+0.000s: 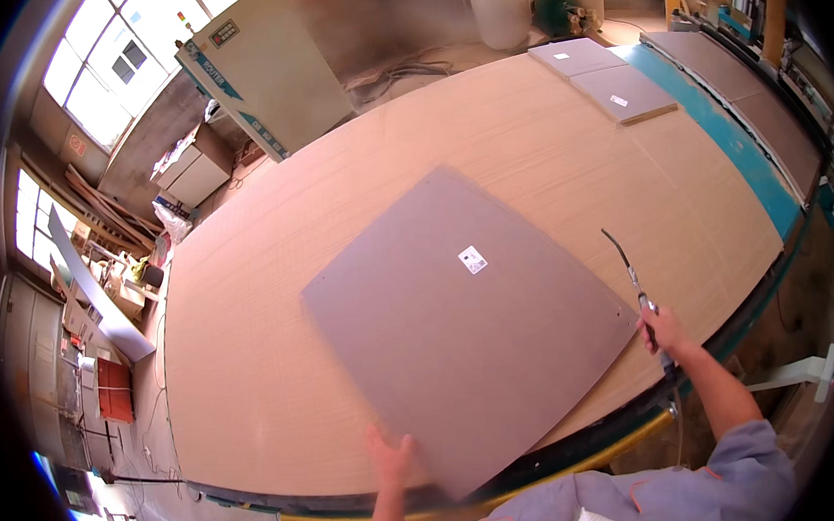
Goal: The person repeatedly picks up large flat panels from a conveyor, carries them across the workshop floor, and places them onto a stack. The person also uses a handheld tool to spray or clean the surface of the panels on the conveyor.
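Observation:
A large grey-brown panel with a small white label lies turned at an angle on a wide wooden tabletop. My left hand is at the panel's near left edge, its fingers apart and holding nothing; whether it touches the edge I cannot tell. Beside the panel's right corner, my right hand is closed round an air blow gun. Its thin bent nozzle points away from me over the tabletop, and a hose hangs below the grip.
Two smaller labelled panels lie at the far right of the table, by a teal strip and further brown boards. A tall control cabinet stands behind the table. A yellow bar runs along its near edge.

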Action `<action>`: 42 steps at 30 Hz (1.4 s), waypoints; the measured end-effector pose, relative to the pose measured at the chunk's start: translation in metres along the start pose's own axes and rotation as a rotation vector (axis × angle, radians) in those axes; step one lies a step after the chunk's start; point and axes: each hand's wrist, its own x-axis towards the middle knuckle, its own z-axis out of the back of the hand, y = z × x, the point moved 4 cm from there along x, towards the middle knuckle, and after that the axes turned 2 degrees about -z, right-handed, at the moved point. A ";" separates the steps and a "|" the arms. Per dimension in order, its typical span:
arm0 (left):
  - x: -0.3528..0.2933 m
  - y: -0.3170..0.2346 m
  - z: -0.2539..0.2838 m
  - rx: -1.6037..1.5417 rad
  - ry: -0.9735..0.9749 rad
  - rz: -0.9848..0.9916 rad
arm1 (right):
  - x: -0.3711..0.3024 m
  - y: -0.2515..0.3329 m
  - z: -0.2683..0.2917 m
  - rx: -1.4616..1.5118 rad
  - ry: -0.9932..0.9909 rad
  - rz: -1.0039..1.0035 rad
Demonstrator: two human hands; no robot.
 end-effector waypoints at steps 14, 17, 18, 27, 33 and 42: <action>-0.090 -0.001 -0.038 -0.084 -0.165 0.260 | 0.019 -0.008 -0.059 -0.446 -0.020 0.420; -0.131 -0.001 -0.030 -0.011 -0.172 0.309 | -0.010 -0.051 -0.039 -0.346 0.136 0.357; -0.151 0.004 -0.026 -0.009 -0.159 0.322 | -0.023 -0.072 -0.023 -0.367 0.147 0.377; -0.281 0.073 -0.022 -0.664 0.113 0.717 | -0.119 -0.186 0.081 0.066 0.219 0.060; -0.337 0.097 0.015 -0.429 0.001 0.518 | -0.119 -0.235 0.041 0.517 0.141 0.018; -0.542 0.199 0.128 -0.642 -0.347 0.623 | -0.292 -0.215 -0.096 0.147 0.512 0.125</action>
